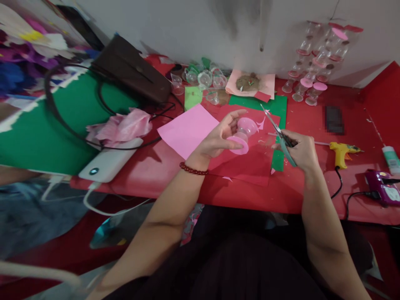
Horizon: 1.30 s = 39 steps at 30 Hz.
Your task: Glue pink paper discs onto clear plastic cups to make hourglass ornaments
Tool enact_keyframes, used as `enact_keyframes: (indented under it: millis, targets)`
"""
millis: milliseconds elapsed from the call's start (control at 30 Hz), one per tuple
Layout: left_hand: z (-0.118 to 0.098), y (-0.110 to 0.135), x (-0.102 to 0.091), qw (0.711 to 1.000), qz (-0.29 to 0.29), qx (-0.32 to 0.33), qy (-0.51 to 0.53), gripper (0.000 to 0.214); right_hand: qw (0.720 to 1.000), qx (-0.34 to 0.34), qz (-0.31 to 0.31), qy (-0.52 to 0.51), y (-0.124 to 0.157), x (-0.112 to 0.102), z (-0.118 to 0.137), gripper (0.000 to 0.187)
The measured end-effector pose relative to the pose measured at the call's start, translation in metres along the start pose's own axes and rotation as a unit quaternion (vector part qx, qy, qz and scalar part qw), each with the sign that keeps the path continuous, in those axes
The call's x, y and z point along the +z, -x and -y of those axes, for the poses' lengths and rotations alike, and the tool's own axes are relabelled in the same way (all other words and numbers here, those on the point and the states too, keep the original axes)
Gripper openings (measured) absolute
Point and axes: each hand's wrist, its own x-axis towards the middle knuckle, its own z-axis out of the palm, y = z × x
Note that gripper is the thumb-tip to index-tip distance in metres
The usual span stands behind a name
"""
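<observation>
Pinched in my left hand (221,137) is a clear plastic hourglass shape (242,136) with pink discs at both ends; my thumb presses on the near disc. My right hand (298,149) grips a pair of scissors (283,139) by the green handles, with the blades pointing up and left, apart from the hourglass shape. Below both hands lies a red sheet (250,166) strewn with small pink scraps. A square of pink paper (189,128) rests left of my left hand, and a green sheet (279,160) shows partly under the red one.
A yellow glue gun (342,153) lies right of my right hand, its cord hanging over the table edge. Several finished hourglass shapes (312,62) stand stacked at the back right. Clear plastic cups (204,78) cluster at the back. A white power bank (111,160) sits at left.
</observation>
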Motion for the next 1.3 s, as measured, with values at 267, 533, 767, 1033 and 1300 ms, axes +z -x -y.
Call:
enact_keyframes:
  millis: [267, 533, 767, 1033, 1300]
  targets:
    - [-0.002, -0.005, 0.013, 0.987, -0.095, 0.014, 0.126, 0.072, 0.946, 0.088, 0.091, 0.298, -0.001, 0.019, 0.005, 0.039]
    - [0.003, -0.008, 0.023, 0.979, -0.092, -0.018, 0.181, 0.064, 0.948, -0.002, 0.035, 0.316, 0.005, 0.029, 0.006, 0.019]
    - [0.028, -0.008, 0.027, 0.999, -0.031, 0.024, -0.015, 0.083, 0.993, 0.043, -0.035, -0.102, -0.005, 0.047, -0.008, 0.043]
    - [0.022, -0.018, 0.047, 0.906, -0.025, 0.209, -0.367, 0.068, 0.908, 0.123, 0.077, -0.392, -0.008, 0.042, -0.011, 0.070]
    - [0.006, -0.032, 0.063, 0.951, -0.028, 0.146, -0.272, 0.067, 0.930, 0.059, 0.066, -0.357, -0.007, 0.044, -0.006, 0.072]
